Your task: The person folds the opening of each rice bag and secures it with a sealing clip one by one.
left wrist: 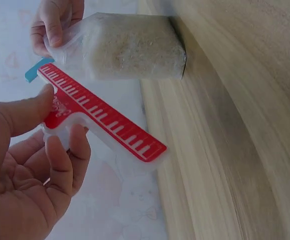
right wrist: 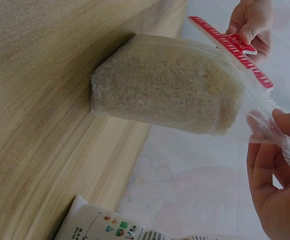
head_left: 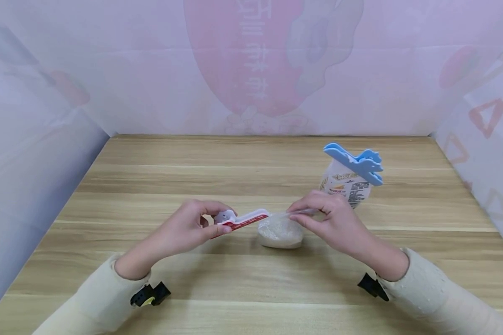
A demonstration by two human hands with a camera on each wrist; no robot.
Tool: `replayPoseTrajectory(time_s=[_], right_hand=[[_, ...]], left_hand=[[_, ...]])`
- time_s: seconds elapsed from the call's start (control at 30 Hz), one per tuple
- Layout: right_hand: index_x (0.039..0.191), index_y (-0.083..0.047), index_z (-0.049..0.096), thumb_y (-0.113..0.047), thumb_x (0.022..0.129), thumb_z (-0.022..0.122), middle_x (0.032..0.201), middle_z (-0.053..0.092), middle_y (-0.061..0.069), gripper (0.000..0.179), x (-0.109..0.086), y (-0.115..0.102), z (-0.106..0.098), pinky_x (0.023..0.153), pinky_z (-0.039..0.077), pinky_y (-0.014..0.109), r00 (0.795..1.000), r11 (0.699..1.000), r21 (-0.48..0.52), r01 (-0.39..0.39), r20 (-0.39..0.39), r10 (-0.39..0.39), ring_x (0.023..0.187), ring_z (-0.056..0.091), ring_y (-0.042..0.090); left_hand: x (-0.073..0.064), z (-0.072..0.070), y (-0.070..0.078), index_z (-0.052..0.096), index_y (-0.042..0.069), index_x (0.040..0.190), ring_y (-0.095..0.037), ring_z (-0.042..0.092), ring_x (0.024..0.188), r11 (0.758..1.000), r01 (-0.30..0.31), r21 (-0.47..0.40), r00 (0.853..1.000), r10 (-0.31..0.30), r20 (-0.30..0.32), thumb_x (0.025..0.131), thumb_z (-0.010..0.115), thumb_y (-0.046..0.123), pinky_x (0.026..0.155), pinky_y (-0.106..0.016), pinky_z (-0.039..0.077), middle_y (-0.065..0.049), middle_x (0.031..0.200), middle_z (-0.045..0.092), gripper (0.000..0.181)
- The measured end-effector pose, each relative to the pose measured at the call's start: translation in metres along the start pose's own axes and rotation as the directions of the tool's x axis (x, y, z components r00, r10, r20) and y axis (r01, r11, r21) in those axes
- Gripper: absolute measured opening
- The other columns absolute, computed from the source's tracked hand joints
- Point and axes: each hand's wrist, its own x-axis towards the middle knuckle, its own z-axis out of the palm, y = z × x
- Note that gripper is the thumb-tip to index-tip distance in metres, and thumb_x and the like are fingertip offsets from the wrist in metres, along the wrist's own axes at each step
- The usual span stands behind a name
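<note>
A clear plastic bag of rice (head_left: 280,232) stands upright on the wooden table, between the two hands. With thumb and fingers, my right hand (head_left: 333,216) pinches the gathered top of the bag, whose twisted film shows in the right wrist view (right wrist: 267,120). My left hand (head_left: 193,223) grips a red and white bag clip (left wrist: 100,110) by its handle part. The clip's long bar, patterned like piano keys, points toward the neck of the bag. In the head view the clip's tip comes right up to the bag's upper left side.
Behind the right hand stands a white printed packet (head_left: 339,181), its top held in a blue clip (head_left: 354,164). The wooden table (head_left: 151,172) is bounded by pale printed cloth walls (head_left: 142,83) at the back and both sides.
</note>
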Motion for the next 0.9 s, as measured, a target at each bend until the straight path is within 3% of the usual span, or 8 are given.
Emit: replayPoseTrajectory(time_s=[0.3,0.63,0.9], right_hand=[[0.092,-0.011,0.076,0.006,0.078,0.078,0.083,0.074,-0.002,0.022,0.000,0.000,0.001,0.068,0.050,0.019,1.000,1.000,0.007,0.013,-0.001,-0.013,0.079,0.068,0.006],[0.092,-0.011,0.076,0.006,0.078,0.078,0.083,0.074,-0.002,0.023,-0.001,0.001,0.001,0.068,0.050,0.019,1.000,1.000,0.005,0.020,-0.002,-0.020,0.078,0.067,0.006],[0.091,-0.012,0.077,0.006,0.078,0.078,0.083,0.075,-0.002,0.022,0.000,0.001,0.000,0.068,0.050,0.020,1.000,1.000,-0.011,0.012,-0.005,-0.012,0.078,0.067,0.006]], left_hand=[[0.000,0.006,0.003,0.075,0.013,0.099,-0.006,0.053,0.072,0.999,-0.024,0.038,1.000,0.025,-0.016,0.088,0.076,0.014,0.051,-0.020,0.043,0.005,0.082,0.068,0.012],[-0.003,0.011,0.005,0.076,0.011,0.108,-0.006,0.049,0.061,0.997,-0.016,0.077,0.998,0.021,-0.064,0.088,0.075,0.014,0.050,-0.021,0.043,0.004,0.084,0.072,0.021],[-0.006,0.018,0.010,0.077,0.011,0.105,-0.003,0.045,0.056,0.985,-0.079,0.152,0.986,0.099,-0.134,0.086,0.077,0.014,0.048,-0.021,0.042,0.003,0.084,0.073,0.019]])
